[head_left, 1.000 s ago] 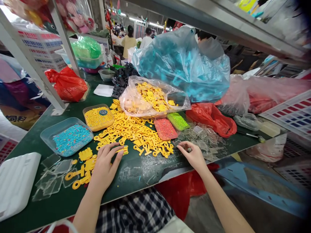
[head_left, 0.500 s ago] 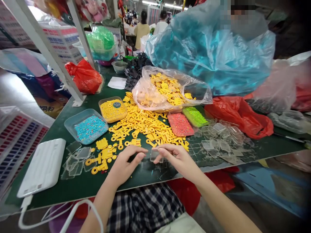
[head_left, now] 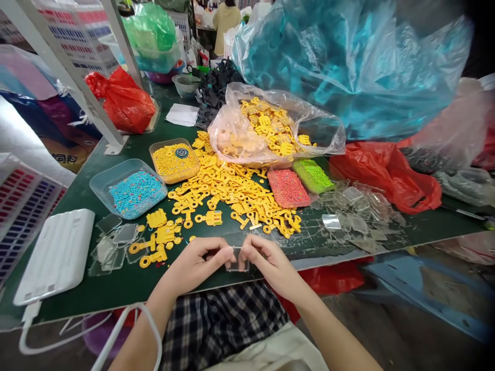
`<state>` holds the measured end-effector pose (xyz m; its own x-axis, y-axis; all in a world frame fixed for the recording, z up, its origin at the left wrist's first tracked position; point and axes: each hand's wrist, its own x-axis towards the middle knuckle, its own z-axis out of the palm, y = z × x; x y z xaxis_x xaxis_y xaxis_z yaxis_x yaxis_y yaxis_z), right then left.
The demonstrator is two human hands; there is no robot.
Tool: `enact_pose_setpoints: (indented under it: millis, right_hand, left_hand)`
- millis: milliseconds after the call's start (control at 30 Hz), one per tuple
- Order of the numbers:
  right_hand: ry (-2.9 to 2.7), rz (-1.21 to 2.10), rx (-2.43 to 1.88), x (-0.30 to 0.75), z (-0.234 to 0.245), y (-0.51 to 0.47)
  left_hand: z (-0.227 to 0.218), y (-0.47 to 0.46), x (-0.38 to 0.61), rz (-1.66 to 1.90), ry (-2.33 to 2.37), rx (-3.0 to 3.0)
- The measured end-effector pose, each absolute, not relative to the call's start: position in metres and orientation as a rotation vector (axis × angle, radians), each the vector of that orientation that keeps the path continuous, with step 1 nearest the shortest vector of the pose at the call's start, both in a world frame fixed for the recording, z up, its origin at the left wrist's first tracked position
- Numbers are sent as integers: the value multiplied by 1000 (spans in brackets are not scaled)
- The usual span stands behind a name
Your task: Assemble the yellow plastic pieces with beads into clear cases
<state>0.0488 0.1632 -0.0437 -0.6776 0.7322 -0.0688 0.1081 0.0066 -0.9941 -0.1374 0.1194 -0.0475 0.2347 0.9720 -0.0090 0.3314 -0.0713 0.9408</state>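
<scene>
Between my two hands is a small clear plastic square, near the table's front edge. My left hand pinches its left side with thumb and fingers, and my right hand grips the right side. Just beyond my hands lies one yellow plastic piece with a ring end and small coloured beads in its slots. Behind it spreads a heap of similar yellow pieces. Loose clear squares and several yellow pieces lie left of my left hand.
Trays of blue beads, yellow beads, red beads and green beads surround the heap. More clear squares lie at right. A white power bank with a cable sits at left. A large blue-filled bag stands behind.
My left hand has closed onto the clear square, which only my right hand held before. Both hands have come closer together and nearer the table edge. The view has tilted downward.
</scene>
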Motion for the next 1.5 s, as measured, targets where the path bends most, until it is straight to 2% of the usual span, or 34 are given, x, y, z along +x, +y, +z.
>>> enact_pose_setpoints:
  millis: [233, 500, 733, 1100, 1500]
  right_hand:
    - [-1802, 1214, -1043, 73, -52, 174]
    - [-1696, 451, -1532, 152, -79, 206]
    - [-1917, 404, -1423, 152, -85, 204]
    - [-2023, 84, -1559, 164, -112, 217]
    - [-2077, 53, -1590, 161, -105, 218]
  left_hand:
    - [-48, 120, -136, 886, 1280, 1592]
    - [-50, 119, -138, 1052, 1279, 1624]
    - [-51, 120, -137, 1136, 1376, 1583]
    - [-53, 119, -135, 1155, 1427, 1457]
    - [-59, 123, -137, 1215, 1395, 1514]
